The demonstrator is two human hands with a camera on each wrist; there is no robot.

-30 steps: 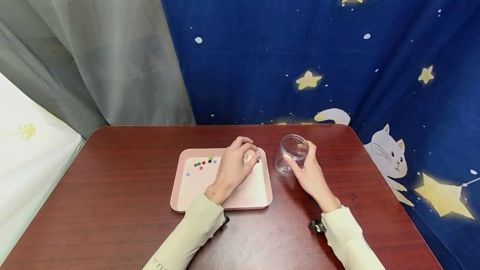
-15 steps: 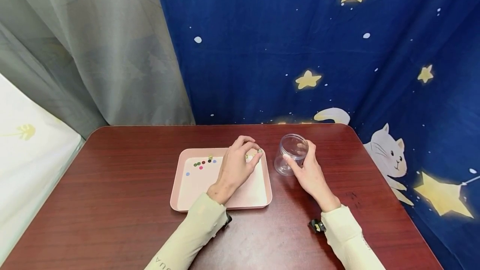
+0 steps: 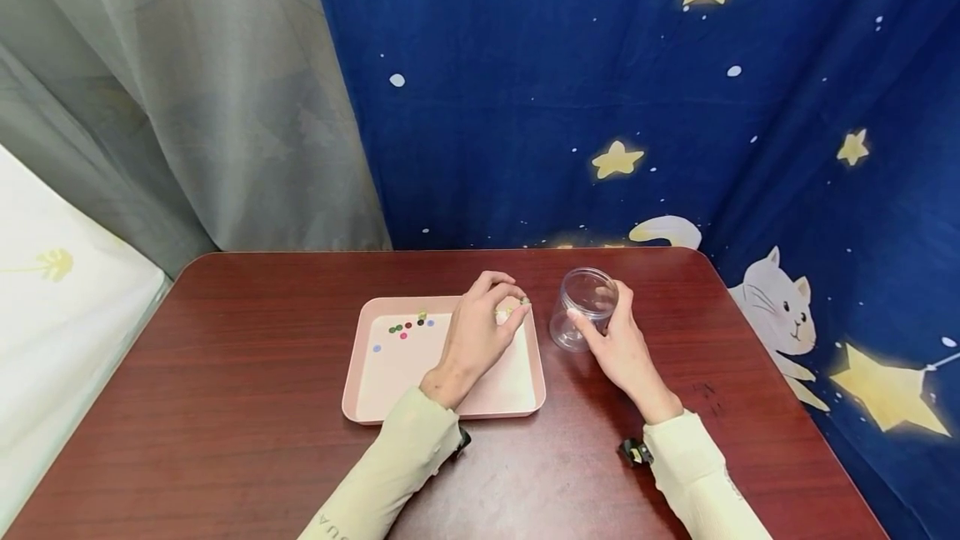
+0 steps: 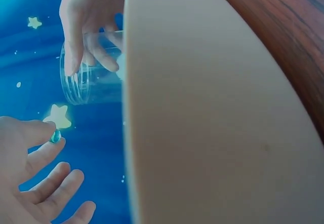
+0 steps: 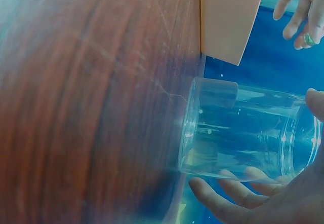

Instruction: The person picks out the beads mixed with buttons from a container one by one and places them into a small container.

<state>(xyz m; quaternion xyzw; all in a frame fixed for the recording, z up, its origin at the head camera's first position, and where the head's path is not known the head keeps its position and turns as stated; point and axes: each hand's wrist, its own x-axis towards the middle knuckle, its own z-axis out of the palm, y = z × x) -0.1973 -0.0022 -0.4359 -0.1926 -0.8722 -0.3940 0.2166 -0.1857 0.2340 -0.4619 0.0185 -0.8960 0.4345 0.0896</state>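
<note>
A pink tray (image 3: 390,394) lies on the dark red table. Several small coloured beads (image 3: 406,327) sit near its far left corner. My left hand (image 3: 516,308) hovers over the tray's far right corner and pinches a small green bead (image 3: 523,302) between thumb and forefinger. The bead (image 4: 55,136) also shows in the left wrist view and as a green bead (image 5: 308,40) in the right wrist view. Just right of the tray, my right hand (image 3: 603,317) grips a clear plastic jar (image 3: 581,294), tilted with its open mouth up and toward the tray. The jar (image 5: 243,138) looks empty.
The table (image 3: 225,407) has rounded far corners. A grey curtain (image 3: 187,107) and a blue star-and-cat cloth (image 3: 600,90) hang close behind it. A white surface (image 3: 52,307) lies off the left edge.
My left hand, with the green bead in it, has shifted slightly right toward the jar. The right hand and the jar have stayed in place.
</note>
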